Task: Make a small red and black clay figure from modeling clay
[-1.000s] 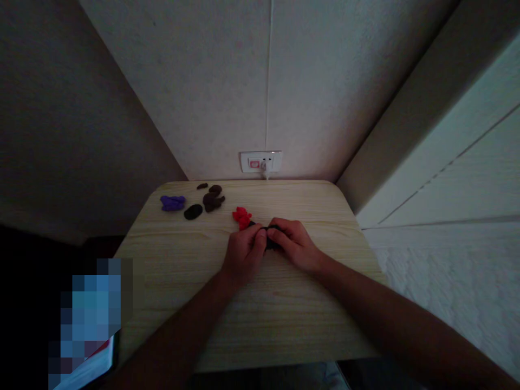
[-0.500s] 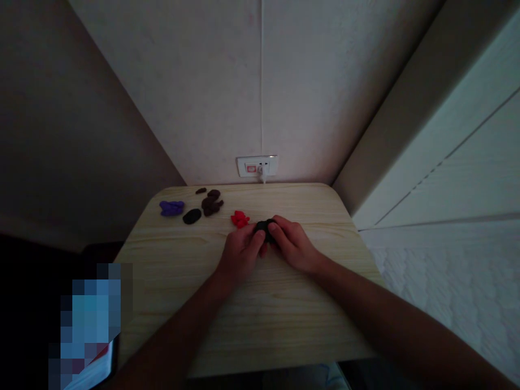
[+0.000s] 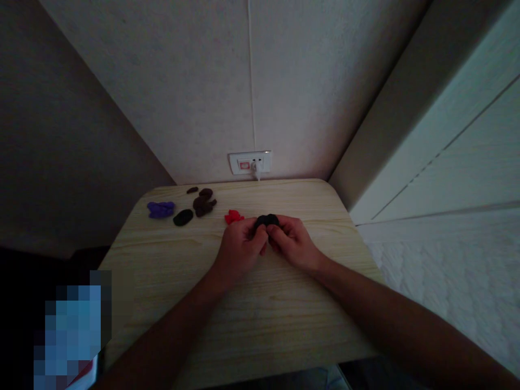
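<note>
As seen from the head view, the left hand (image 3: pixel 239 246) and right hand (image 3: pixel 293 244) meet at frame centre, both pinched closed on a black lump (image 3: pixel 267 221) just above the desk (image 3: pixel 260 309), apparently kneading it, with a red piece (image 3: pixel 233 217) just left.

Hands (image 3: pixel 266 244) hide most of black lump (image 3: pixel 267 220).

A dark, rounded lump of clay (image 3: pixel 267 220) sits pinched just above the wooden table (image 3: pixel 260 314).
</note>
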Demonstrator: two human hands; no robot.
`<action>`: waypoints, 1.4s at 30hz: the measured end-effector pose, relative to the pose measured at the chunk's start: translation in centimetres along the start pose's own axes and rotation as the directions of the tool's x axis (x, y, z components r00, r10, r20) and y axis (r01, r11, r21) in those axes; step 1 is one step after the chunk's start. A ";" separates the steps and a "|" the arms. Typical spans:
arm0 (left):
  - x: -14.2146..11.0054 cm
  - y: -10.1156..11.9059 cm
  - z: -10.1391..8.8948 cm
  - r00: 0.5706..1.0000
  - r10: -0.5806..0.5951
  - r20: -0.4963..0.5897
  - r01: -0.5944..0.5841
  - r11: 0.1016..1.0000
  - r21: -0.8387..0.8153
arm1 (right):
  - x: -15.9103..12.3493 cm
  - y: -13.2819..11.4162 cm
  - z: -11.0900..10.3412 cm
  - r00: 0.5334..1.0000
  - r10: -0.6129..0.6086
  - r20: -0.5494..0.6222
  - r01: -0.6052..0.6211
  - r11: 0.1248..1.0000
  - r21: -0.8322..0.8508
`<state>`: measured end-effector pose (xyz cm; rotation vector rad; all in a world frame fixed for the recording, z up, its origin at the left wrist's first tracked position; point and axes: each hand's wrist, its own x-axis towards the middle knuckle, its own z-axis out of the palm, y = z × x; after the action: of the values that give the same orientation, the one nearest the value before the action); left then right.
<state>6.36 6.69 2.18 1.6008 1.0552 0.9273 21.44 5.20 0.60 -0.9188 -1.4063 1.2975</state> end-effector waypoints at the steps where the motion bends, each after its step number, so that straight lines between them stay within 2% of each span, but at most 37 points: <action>1: -0.1 -0.1 0.2 1.000 0.003 -0.021 -0.004 1.000 -0.028 | 0.0 0.0 0.0 1.000 0.007 0.007 -0.007 1.000 0.015; 4: -0.6 -0.5 0.5 0.996 0.028 -0.085 -0.036 0.994 -0.104 | -0.2 0.1 0.0 0.998 0.007 0.056 -0.011 0.998 0.069; 8: -1.2 -1.0 0.3 0.992 0.091 -0.082 -0.104 0.979 -0.176 | -0.2 0.1 0.0 0.995 -0.001 0.102 -0.008 0.996 0.087; 13: -1.7 -1.7 0.1 0.985 0.152 -0.078 -0.161 0.979 -0.126 | -0.1 0.1 0.1 0.994 0.022 0.109 -0.028 0.998 0.057; 21: -2.1 -1.4 -0.1 0.988 0.153 -0.018 -0.153 0.988 -0.014 | -0.2 -0.5 0.1 0.993 0.061 0.103 -0.062 0.998 0.010; 24: -2.0 -1.9 0.1 0.993 0.114 -0.036 -0.118 0.983 -0.142 | -0.5 -1.1 0.2 0.989 0.102 0.109 -0.102 0.995 -0.006; 26: -1.9 -2.0 0.4 0.995 0.021 -0.096 -0.055 0.928 -0.368 | -0.7 -1.4 0.2 0.987 0.110 0.118 -0.107 0.994 -0.038; 28: -1.7 -1.7 0.6 0.987 -0.067 -0.144 -0.028 0.819 -0.573 | -0.7 -1.7 0.1 0.990 0.086 0.111 -0.078 0.994 -0.078; 30: -1.6 -0.7 0.6 0.983 -0.094 -0.156 -0.040 0.725 -0.687 | -0.8 -1.8 0.0 0.993 0.055 0.102 -0.045 0.994 -0.096; 33: -1.7 1.2 0.1 0.990 -0.130 -0.056 0.037 0.617 -0.786 | -0.8 -1.8 0.2 0.990 0.072 0.121 -0.069 0.997 -0.032; 37: -1.9 2.3 -0.5 0.983 -0.154 0.104 0.169 0.501 -0.849 | -0.8 -1.2 1.2 0.961 0.183 0.208 -0.192 0.981 0.021; 39: -1.9 2.2 -0.5 0.978 -0.152 0.143 0.198 0.459 -0.866 | -0.8 -0.8 1.6 0.960 0.241 0.141 -0.240 0.970 -0.030; 42: -1.8 2.0 -0.5 0.972 -0.161 0.171 0.225 0.425 -0.877 | -0.8 -0.4 1.8 0.956 0.286 -0.058 -0.291 0.953 -0.090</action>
<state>5.68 4.83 4.07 0.5620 0.4841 1.0107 19.90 3.93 0.93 -1.2492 -1.3460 1.4222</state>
